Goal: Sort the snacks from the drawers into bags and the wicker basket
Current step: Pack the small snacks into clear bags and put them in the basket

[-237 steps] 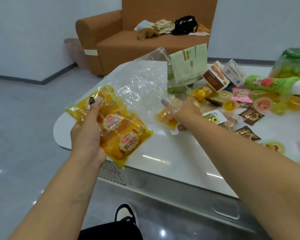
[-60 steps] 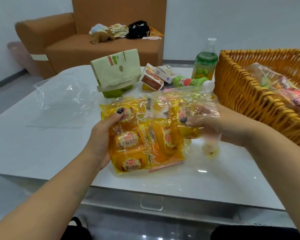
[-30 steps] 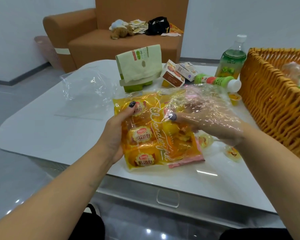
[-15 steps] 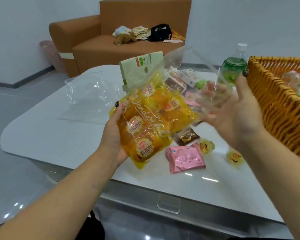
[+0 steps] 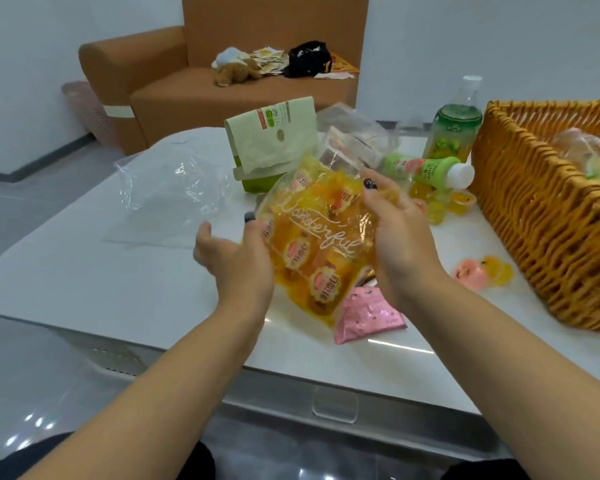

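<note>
A clear plastic bag (image 5: 317,233) printed "Wonderful" holds several yellow bread packets and is held upright above the white table (image 5: 94,285). My left hand (image 5: 238,263) grips its left side, my right hand (image 5: 397,233) grips its right side and upper edge. The wicker basket (image 5: 548,220) stands at the right with a filled bag inside. A pink snack packet (image 5: 368,317) lies under the bag. Jelly cups (image 5: 482,271) lie beside the basket.
An empty clear bag (image 5: 170,199) lies on the table at the left. Behind stand a green paper pouch (image 5: 272,140), small boxes under plastic, a lying green bottle (image 5: 430,171) and an upright green bottle (image 5: 454,129). A brown sofa (image 5: 194,84) is beyond.
My right hand has come back from the bag's open top onto its right side. The bag now stands more upright between both hands, with the packets settled lower inside.
</note>
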The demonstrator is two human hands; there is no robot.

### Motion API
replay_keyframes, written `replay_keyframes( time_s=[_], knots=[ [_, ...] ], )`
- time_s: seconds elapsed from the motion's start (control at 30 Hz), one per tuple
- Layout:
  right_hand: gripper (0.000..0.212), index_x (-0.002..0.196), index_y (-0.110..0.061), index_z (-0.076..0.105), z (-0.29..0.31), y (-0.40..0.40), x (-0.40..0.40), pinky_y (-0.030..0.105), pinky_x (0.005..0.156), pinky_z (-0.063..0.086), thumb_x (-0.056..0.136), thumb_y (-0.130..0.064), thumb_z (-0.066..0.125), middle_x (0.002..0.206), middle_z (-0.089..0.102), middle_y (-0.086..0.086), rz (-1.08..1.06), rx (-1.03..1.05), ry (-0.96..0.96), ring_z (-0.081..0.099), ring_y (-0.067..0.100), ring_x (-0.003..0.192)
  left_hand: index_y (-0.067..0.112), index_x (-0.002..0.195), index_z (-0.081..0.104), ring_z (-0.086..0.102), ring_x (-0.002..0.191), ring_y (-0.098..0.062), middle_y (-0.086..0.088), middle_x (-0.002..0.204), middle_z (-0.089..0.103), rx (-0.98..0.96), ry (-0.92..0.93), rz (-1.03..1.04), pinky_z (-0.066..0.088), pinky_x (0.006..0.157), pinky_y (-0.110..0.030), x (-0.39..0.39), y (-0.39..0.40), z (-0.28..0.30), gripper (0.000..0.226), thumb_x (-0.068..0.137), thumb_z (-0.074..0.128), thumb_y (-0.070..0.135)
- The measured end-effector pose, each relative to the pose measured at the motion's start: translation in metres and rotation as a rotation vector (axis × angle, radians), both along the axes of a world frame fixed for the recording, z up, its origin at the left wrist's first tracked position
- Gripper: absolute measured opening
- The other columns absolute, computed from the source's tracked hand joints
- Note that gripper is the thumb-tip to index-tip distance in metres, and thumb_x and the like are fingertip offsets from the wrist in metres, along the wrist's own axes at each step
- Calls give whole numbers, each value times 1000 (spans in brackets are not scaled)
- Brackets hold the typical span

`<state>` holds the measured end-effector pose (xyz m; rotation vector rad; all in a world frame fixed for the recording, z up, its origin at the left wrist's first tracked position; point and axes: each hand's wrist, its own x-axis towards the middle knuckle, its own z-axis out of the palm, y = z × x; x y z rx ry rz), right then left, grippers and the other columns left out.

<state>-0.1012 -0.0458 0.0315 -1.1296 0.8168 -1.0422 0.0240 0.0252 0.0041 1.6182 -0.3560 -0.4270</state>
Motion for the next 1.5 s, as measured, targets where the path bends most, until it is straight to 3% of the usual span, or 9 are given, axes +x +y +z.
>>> replay_keyframes(
  time_s=[0.13,0.2,0.27,0.5,0.7,0.87,1.0,1.27,1.5],
  knots=[
    [34,132,-35,51,6,14,0,18,89,52,102,-21,43,122,57,-17,60,-189,125,58,-1,107,27,148,36,41,135,-5,7,149,40,-178,-367,-452,40,110,-34,-24,13,0,62,94,36,57],
    [34,136,-30,51,3,22,2,25,95,51,103,-28,40,126,61,-12,200,-132,17,60,5,113,28,153,28,27,145,-7,9,157,31,-156,-481,-574,29,118,-43,-30,18,-13,71,93,28,67],
    [40,130,-26,56,0,27,2,35,103,45,103,-40,31,125,66,-4,325,-6,-151,60,12,118,30,156,18,15,149,-8,12,161,20,-124,-530,-594,21,121,-47,-31,20,-18,77,92,23,72],
    [76,148,-18,37,-1,32,-13,53,118,18,89,-65,26,149,45,-4,630,74,-341,35,21,141,31,155,10,41,136,-3,11,154,32,-203,-432,-629,44,108,-32,-17,26,5,85,86,57,49],
    [51,135,-10,52,5,29,-29,54,106,37,99,-32,23,139,56,1,576,2,-213,50,24,131,43,141,25,54,117,7,39,127,48,-310,-451,-492,51,90,-16,-12,37,15,60,91,54,28],
    [34,115,-8,63,12,16,-48,37,81,57,92,7,43,108,72,5,219,-185,43,70,26,99,40,132,35,61,115,-6,13,131,53,-418,-282,-617,55,86,-24,3,41,20,52,88,55,21],
    [31,112,-14,65,9,-6,-68,38,82,54,85,0,62,105,71,5,-49,-230,213,67,28,101,33,130,47,70,103,-18,1,116,69,-437,71,-715,58,74,-27,5,41,13,52,81,56,16],
    [59,125,-17,59,8,-16,-85,45,85,57,73,-39,75,118,69,8,541,93,126,68,28,105,14,129,58,67,107,-35,-16,119,69,-247,448,-937,56,90,-48,-6,41,-4,49,81,53,25],
    [19,100,-8,69,-21,-18,-71,30,65,61,96,-18,53,93,75,13,297,235,214,73,21,77,24,131,56,65,113,-35,-12,122,69,-111,534,-928,50,97,-54,-11,37,-27,43,88,61,28]
  ],
)
